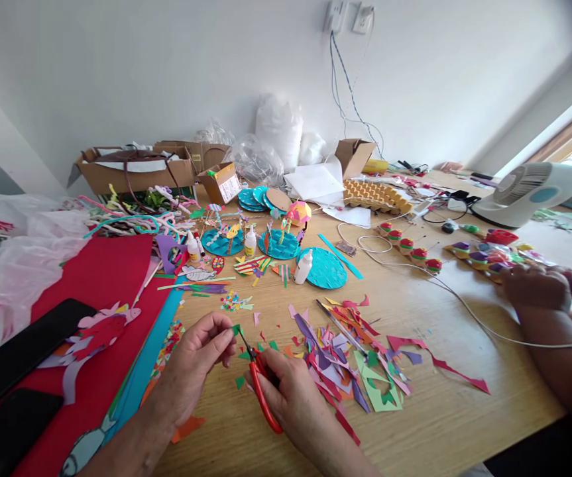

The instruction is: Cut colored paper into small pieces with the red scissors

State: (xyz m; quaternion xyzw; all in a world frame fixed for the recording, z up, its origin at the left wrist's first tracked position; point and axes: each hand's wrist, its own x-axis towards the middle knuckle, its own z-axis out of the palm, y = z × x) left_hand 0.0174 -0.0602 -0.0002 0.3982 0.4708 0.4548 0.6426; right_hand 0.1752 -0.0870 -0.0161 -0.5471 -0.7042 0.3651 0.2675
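I'm using the scrap pile (328, 358) on the table (425, 417) as landmark. Just left of it, I've got the left hand (199, 364) with thumb and index finger closed in a pinch on a small green paper piece (236, 329); its other fingers are curled. At the pile's near left edge, the right hand (290, 387) is wrapped around the red handles of the scissors (266, 401). Their tips point up-left and reach the green paper piece; I can't tell how far the blades are open.

Small green and orange bits lie between the hands and the pile. A cut light green sheet (372, 391) sits at the pile's near right side, a red strip (435, 361) trails off right.

Behind the pile: a textured blue disc (323, 268) with a white glue bottle (303, 266) at its left edge, then two more blue discs bearing small upright decorations. Far left of the pile: red sheets (101, 271) under two black slabs (27, 338) and a pink-and-red cutout (104, 331); a fish cutout (84, 450) lies near the sheets' bottom edge.

Right of and behind the pile: red-topped carton strip (407, 248), white cable (464, 315), white fan (529, 192). Far right of it, another person's hands (537, 288) are at a second, multicoloured carton strip (477, 258); their grip I can't tell.
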